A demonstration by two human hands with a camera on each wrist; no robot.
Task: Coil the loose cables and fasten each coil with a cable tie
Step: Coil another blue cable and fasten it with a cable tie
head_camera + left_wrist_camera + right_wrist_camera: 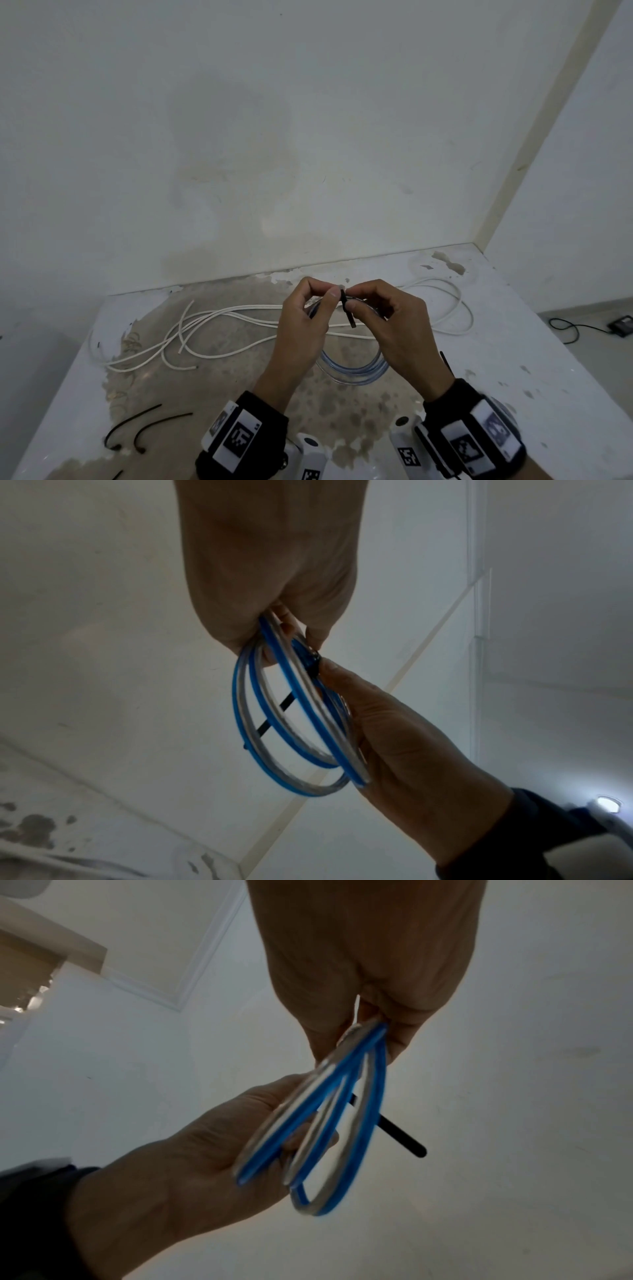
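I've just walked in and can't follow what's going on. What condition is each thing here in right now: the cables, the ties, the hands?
blue cable: coiled, held up off the table.
black cable tie: around the coil's top, tail sticking out.
left hand: pinches the coil.
right hand: pinches the coil beside the tie.
white cables: loose, uncoiled on the table.
spare cable ties: lying unused.

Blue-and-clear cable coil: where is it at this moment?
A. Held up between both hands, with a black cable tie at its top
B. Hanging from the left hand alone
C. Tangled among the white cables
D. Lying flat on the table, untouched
A: the left hand and right hand both grip the blue-and-clear cable coil above the table, with the black cable tie between their fingertips.
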